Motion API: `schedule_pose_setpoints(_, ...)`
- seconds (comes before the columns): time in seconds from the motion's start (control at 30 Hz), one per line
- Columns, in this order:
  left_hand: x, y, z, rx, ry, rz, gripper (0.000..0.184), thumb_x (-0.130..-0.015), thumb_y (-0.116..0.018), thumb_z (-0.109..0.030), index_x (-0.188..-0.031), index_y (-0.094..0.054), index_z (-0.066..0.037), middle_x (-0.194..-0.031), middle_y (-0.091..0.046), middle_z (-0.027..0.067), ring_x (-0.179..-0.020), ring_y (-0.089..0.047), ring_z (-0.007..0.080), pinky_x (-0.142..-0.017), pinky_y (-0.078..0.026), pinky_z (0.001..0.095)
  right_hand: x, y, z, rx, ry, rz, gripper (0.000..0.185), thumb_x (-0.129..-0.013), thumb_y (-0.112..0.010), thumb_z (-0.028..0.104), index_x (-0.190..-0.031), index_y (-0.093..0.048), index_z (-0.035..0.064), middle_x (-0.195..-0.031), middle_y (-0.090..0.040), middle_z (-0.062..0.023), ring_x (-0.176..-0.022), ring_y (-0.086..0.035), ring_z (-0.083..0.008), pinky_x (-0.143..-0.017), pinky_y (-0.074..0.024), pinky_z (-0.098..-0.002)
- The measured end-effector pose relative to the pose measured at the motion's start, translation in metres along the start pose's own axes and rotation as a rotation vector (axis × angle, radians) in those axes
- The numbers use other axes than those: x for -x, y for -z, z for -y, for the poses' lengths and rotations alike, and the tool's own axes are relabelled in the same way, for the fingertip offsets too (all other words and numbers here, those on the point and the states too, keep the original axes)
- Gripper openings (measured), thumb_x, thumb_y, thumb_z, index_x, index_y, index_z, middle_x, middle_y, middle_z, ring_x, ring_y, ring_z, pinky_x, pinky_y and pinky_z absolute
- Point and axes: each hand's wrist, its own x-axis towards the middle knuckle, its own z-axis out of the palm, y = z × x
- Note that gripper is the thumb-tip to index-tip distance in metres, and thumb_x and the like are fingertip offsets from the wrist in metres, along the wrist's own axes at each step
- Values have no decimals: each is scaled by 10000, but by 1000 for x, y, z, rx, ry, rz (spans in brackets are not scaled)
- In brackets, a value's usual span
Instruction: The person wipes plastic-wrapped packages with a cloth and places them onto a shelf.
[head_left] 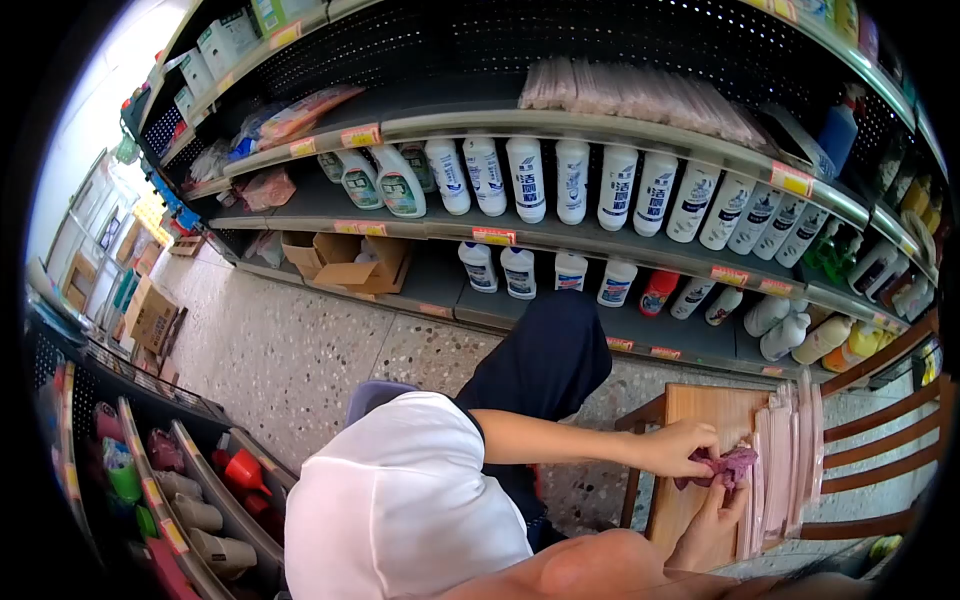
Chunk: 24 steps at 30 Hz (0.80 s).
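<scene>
My left hand [682,448] pinches a crumpled purple cloth [738,462] from above. From below, my right hand [715,512] grips the same cloth, its fingers partly hidden under the folds. Both hands are over a light wooden board [690,405] on a chair seat. Close to the right of my hands lie several long, flat clear plastic packs [785,450], side by side on the wood. Their contents look pale pink, but I cannot make out what they are.
A wooden chair back [880,450] stands beyond the packs. Shelves ahead hold white bottles [527,180], a row of similar long packs [640,92] and an open cardboard box [350,262]. Another rack with cups and a red funnel [245,470] stands at lower left.
</scene>
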Motion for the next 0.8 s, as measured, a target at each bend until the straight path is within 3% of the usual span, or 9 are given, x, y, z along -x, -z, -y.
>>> schedule_pose_setpoints(0.1, -6, 10, -4, 50, -6, 40, 224, -809, -771, -166, -847, -632, 6, -925, -629, 123, -863, -622, 258, -734, -485, 355, 1, 0, 8, 36, -35, -70, 205, -988, -582, 133, -1140, -577, -5, -1072, -596, -61, -987, -543, -151, -912, -435, -314)
schedule_pose_setpoints(0.27, -12, 21, -6, 157, 110, 143, 174, -894, -722, -158, -897, -672, 8, -816, -681, 51, -798, -622, 90, -714, -489, 263, 0, 3, -8, -86, -79, -134, 230, -990, -559, 121, -1184, -562, -3, -1113, -590, -68, -1039, -530, -155, -944, -416, -310)
schedule_pose_setpoints(0.37, -16, 27, -4, 229, 127, 101, 204, -919, -704, -195, -863, -662, -4, -785, -676, 35, -763, -596, 69, -695, -479, 259, -2, 9, -15, -137, -125, -182, 247, -978, -541, 96, -1208, -552, 5, -1141, -578, -70, -1056, -531, -165, -957, -413, -314)
schedule_pose_setpoints(0.4, -17, 32, -5, 131, 103, 114, 221, -969, -650, -229, -910, -632, -16, -812, -662, 11, -748, -569, 66, -677, -468, 256, -4, 15, -22, -170, -123, -161, 256, -974, -534, 89, -1217, -547, 8, -1149, -574, -70, -1060, -532, -169, -959, -413, -316)
schedule_pose_setpoints(0.47, -16, 30, -2, 273, 147, 112, 231, -998, -609, -247, -952, -605, -22, -821, -632, -12, -755, -546, 59, -675, -458, 252, -5, 19, -34, -228, -134, -145, 292, -962, -518, 89, -1244, -529, 12, -1174, -561, -74, -1072, -538, -180, -961, -415, -324)
schedule_pose_setpoints(0.6, -17, 21, 7, 356, 169, 53, 246, -1033, -550, -268, -1005, -569, -25, -821, -557, -39, -785, -502, 47, -699, -447, 242, -5, 14, -25, -401, -257, -55, 312, -991, -515, 156, -1258, -523, -5, -1209, -554, -84, -1091, -536, -183, -958, -422, -331)
schedule_pose_setpoints(0.73, -18, 31, 13, 507, 362, 97, 232, -1003, -604, -251, -1029, -581, -21, -908, -599, -13, -830, -539, 66, -744, -470, 255, 4, 3, -29, -172, -151, 122, 359, -989, -580, 179, -1284, -536, -20, -1218, -568, -79, -1053, -538, -153, -936, -430, -313)
schedule_pose_setpoints(0.8, -13, 44, -8, 598, 408, 159, 257, -969, -652, -240, -1064, -591, -9, -963, -628, 8, -877, -564, 72, -770, -482, 256, 0, 3, -19, -182, -241, 313, 357, -965, -615, 160, -1267, -558, -21, -1181, -594, -71, -1037, -551, -152, -943, -434, -314)
